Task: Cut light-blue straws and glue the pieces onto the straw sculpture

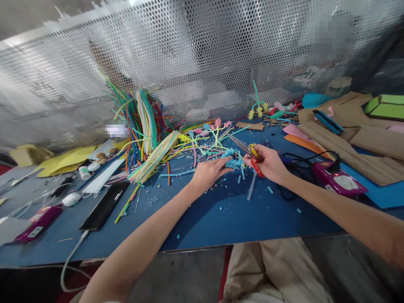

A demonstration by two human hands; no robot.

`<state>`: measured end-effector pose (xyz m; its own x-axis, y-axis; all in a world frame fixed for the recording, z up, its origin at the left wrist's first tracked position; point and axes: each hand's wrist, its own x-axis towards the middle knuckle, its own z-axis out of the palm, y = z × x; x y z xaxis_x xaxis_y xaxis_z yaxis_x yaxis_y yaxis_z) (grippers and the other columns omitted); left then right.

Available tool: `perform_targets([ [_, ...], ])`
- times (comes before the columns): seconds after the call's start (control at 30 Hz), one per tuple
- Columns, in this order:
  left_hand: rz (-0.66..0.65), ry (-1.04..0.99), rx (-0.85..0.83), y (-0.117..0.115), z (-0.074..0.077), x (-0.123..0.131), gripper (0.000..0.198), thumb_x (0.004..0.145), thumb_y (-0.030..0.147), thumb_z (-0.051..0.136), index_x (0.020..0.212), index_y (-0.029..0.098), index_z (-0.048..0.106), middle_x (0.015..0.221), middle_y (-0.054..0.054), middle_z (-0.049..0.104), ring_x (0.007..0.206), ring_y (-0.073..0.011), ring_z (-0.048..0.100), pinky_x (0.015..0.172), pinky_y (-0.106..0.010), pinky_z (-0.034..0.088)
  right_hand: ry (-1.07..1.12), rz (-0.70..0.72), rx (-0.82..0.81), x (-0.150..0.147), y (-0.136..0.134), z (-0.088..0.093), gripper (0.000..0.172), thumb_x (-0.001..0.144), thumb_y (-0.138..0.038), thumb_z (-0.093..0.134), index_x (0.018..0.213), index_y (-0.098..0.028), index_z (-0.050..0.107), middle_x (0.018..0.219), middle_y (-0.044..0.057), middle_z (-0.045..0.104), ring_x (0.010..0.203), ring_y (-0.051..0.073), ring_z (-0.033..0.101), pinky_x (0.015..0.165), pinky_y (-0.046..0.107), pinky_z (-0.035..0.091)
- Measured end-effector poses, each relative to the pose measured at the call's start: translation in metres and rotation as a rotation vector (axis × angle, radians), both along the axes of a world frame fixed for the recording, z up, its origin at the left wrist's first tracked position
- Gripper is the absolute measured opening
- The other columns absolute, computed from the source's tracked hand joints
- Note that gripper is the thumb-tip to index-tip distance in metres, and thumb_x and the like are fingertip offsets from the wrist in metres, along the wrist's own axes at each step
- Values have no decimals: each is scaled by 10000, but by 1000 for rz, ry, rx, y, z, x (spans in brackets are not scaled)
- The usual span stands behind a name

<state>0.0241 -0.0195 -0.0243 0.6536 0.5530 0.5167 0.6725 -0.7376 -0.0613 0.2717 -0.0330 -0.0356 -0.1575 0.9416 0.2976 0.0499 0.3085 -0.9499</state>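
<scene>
My left hand (208, 171) pinches a small light-blue pipe-cleaner piece (232, 161) just above the blue table (221, 214). My right hand (267, 162) is closed round the yellow and red handles of a pair of scissors (249, 150), whose blades point up and left, close beside the blue piece. Small cut bits of blue fuzz lie scattered on the table below both hands.
A big pile of coloured pipe cleaners (148, 134) lies at the back left. A black phone (105, 205) on a cable, a purple glue gun (336, 179), brown cardboard sheets (353, 139) and a perforated metal screen (189, 59) surround the work spot.
</scene>
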Motion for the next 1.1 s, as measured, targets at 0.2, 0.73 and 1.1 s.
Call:
perform_targets([
  [0.2, -2, 42, 50, 1, 3, -1, 436, 998, 513, 490, 1294, 234, 648, 933, -42, 759, 832, -146, 733, 627, -193, 501, -9, 6, 11, 1, 3, -5, 295, 711, -285, 808, 831, -199, 553, 849, 11, 602, 794, 163, 553, 727, 287, 443],
  [0.73, 65, -1, 56, -3, 1, 1, 412, 968, 524, 558, 1273, 274, 679, 1002, -40, 783, 856, -167, 748, 593, -217, 480, -18, -9, 9, 0, 1, -1, 338, 707, -372, 810, 815, -203, 538, 845, 19, 621, 756, 161, 555, 703, 299, 472],
  [1.1, 45, -129, 23, -1, -5, 1, 335, 980, 478, 570, 1196, 264, 709, 1031, -26, 786, 846, -148, 751, 645, -204, 499, 7, -61, -1, 1, 2, 1, 361, 662, -368, 845, 816, -203, 562, 854, 27, 634, 770, 169, 572, 714, 304, 489],
])
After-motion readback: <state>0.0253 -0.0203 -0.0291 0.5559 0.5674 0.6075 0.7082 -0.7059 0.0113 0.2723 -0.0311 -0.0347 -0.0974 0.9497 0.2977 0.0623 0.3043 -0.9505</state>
